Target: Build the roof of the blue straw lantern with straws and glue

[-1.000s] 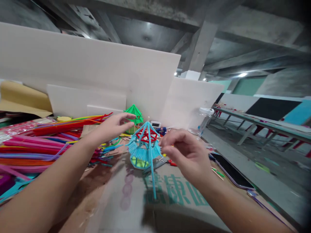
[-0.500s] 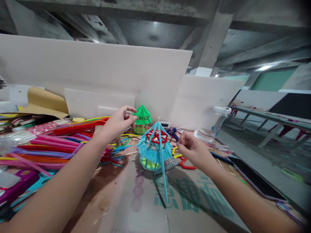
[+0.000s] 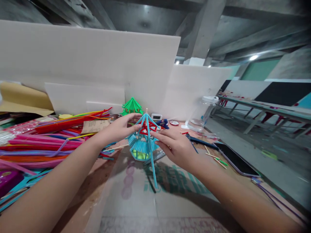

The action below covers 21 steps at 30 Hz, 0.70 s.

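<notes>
A model pavilion (image 3: 141, 142) made of blue pipe cleaners stands upright on printed cardboard (image 3: 136, 200). It has a red lattice ring near its top, and one long blue strip (image 3: 153, 168) hangs from its peak down the front. My left hand (image 3: 122, 127) is at its upper left, thumb and fingers apart around the roof edge. From the other side, the outstretched fingers of my right hand (image 3: 178, 145) reach the red ring and the strip. Whether either hand grips anything is hard to see. Behind my left fingers is a green model pavilion (image 3: 132, 106), its lower part hidden.
Bundles of coloured pipe cleaners (image 3: 43, 145) lie at the left. On the right are a black phone (image 3: 236, 158), thin sticks (image 3: 216, 158) and a clear bottle (image 3: 202, 113). A small white device (image 3: 156, 116) sits before the upright white boards (image 3: 97, 58).
Both hands have moved inward from either side to the blue pavilion. The right hand's curled fingers have straightened. The view has shifted, placing the scene further left and higher.
</notes>
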Each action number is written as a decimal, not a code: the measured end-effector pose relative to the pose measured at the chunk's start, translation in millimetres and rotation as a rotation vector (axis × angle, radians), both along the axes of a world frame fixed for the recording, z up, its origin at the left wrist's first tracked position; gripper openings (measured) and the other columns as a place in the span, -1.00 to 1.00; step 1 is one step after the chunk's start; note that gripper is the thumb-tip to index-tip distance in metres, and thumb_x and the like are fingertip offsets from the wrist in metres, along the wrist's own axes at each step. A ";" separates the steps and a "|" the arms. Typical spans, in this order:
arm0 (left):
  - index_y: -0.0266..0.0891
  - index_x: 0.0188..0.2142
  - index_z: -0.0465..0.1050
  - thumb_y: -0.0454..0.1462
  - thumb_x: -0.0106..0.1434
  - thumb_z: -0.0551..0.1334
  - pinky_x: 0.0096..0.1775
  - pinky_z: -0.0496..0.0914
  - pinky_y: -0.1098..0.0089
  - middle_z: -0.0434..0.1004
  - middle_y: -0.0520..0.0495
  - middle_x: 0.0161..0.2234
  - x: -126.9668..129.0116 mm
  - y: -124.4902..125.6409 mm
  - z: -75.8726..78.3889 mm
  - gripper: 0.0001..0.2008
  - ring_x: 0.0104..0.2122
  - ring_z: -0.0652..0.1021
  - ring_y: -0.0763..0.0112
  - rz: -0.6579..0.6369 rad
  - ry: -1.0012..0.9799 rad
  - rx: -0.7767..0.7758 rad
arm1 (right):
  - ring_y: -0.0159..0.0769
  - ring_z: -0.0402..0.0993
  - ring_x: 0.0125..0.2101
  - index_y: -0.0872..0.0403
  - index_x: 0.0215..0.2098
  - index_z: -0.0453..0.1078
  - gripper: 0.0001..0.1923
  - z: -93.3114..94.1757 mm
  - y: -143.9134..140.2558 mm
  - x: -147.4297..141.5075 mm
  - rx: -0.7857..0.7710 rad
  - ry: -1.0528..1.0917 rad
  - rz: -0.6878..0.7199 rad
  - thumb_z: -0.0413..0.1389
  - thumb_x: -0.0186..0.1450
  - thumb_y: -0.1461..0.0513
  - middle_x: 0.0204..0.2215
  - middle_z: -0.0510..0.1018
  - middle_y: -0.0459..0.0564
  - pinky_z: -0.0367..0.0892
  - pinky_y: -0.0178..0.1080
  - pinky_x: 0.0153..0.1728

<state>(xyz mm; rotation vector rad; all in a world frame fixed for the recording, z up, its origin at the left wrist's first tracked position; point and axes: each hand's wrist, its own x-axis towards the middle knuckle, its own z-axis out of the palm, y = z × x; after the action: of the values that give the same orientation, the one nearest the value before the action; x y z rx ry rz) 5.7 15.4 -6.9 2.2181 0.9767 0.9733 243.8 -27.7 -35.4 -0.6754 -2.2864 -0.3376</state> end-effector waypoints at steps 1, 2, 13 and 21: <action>-0.26 0.12 0.29 -0.06 0.25 0.18 0.09 0.35 0.16 0.39 -0.21 0.14 0.5 0.1 -0.3 -0.49 0.08 0.45 0.15 -0.012 0.004 -0.005 | -0.20 0.41 -0.19 0.08 0.10 0.36 -0.67 -0.2 -0.5 -1.0 0.032 -0.028 -0.002 -0.02 0.39 0.28 -0.17 0.54 0.12 0.35 -0.13 -0.19; -0.25 0.12 0.30 -0.07 0.25 0.18 0.08 0.36 0.16 0.41 -0.20 0.12 1.1 -0.2 -0.2 -0.49 0.06 0.46 0.15 -0.010 0.013 -0.007 | -0.21 0.40 -0.20 0.10 0.12 0.34 -0.65 -0.6 -0.3 -1.9 0.045 -0.049 -0.012 -0.04 0.39 0.28 -0.17 0.53 0.13 0.35 -0.13 -0.21; -0.24 0.13 0.29 -0.05 0.25 0.18 0.10 0.34 0.17 0.43 -0.17 0.12 1.2 1.9 -2.2 -0.49 0.07 0.46 0.16 0.058 0.088 0.043 | -0.22 0.35 -0.29 0.12 0.13 0.36 -0.63 0.7 -0.7 -5.5 0.082 -0.061 -0.084 -0.08 0.41 0.29 -0.27 0.48 0.13 0.30 -0.15 -0.29; -0.26 0.12 0.29 -0.06 0.26 0.18 0.09 0.35 0.17 0.44 -0.19 0.10 1.0 -0.9 -0.2 -0.49 0.06 0.47 0.15 0.087 0.103 0.053 | -0.26 0.39 -0.29 0.12 0.07 0.38 -0.69 3.3 -1.0 -3.0 0.028 0.061 -0.044 -0.02 0.38 0.31 -0.29 0.51 0.08 0.32 -0.18 -0.27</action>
<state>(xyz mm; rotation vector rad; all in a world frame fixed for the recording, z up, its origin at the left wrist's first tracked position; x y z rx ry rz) 6.7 14.4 -7.2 2.3059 1.1135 0.9408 240.8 -28.7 -32.1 -0.7131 -2.2078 -0.3645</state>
